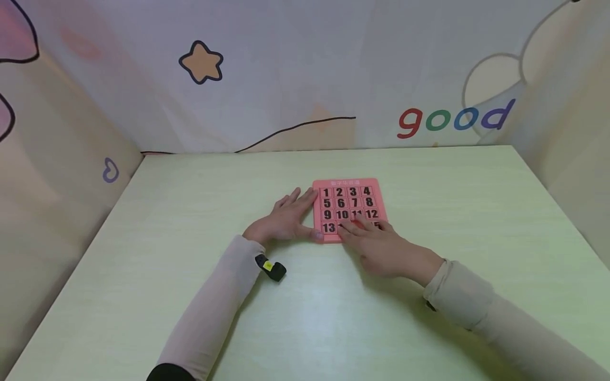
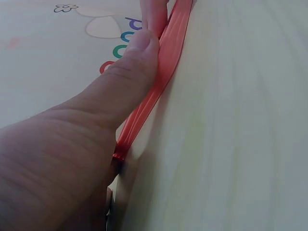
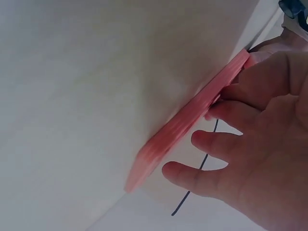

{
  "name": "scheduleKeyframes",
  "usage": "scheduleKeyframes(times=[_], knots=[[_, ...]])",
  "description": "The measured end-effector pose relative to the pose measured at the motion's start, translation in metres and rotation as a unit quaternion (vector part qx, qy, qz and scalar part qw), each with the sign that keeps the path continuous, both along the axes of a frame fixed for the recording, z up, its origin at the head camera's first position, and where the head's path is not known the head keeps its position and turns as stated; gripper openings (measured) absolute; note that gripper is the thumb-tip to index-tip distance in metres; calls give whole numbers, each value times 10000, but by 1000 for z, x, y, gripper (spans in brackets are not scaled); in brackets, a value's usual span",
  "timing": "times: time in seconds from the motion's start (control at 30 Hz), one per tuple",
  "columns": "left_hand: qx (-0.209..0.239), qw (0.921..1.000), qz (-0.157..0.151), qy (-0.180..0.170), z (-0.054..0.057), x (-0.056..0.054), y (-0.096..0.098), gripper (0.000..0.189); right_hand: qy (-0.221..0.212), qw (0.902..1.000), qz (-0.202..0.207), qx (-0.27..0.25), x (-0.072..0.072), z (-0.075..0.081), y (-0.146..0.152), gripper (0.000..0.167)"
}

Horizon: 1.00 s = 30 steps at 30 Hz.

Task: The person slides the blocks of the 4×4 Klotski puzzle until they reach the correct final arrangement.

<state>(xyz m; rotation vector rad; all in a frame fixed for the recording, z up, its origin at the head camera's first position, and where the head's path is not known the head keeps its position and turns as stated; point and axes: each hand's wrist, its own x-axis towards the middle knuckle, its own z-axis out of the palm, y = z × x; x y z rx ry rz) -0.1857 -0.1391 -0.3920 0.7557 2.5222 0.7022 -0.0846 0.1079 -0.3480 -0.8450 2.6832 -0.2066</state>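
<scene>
A pink number slide puzzle (image 1: 347, 208) lies on the table, its rows showing 1 to 4, 5 to 8 and 9 to 12, with 13 at the lower left. My left hand (image 1: 288, 218) rests along the puzzle's left edge, fingers spread, its thumb (image 2: 137, 57) on the near left corner. Over the bottom row is my right hand (image 1: 381, 246), its fingertips on the tiles and partly covering the 11 and 15. The right wrist view shows that hand's outstretched fingers (image 3: 211, 144) beside the puzzle's pink side (image 3: 185, 120).
The pale green table (image 1: 190, 196) reaches back to a printed wall (image 1: 286, 69) with a star and the word "good". Side walls (image 1: 62, 185) stand at the left and right. A black strap with a yellow label (image 1: 269, 266) hangs at the left cuff.
</scene>
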Motion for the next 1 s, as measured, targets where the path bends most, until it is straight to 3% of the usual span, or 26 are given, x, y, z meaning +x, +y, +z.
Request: scheduleKeyframes(times=[0.23,0.4,0.63,1.0], knots=[[18,10000,-21,-14,1,0,2,120,36,9990,-436,23,8,-2,30,61],[-35,10000,-52,40,2,-2,0,119,-40,9987,-513,-9,12,-1,36,63],[20,10000,-65,-23,1,-2,-1,121,-135,9979,-623,145,13,3,26,58],[98,9999,50,-71,0,1,-1,118,-427,9981,-396,177,6,4,-8,62]])
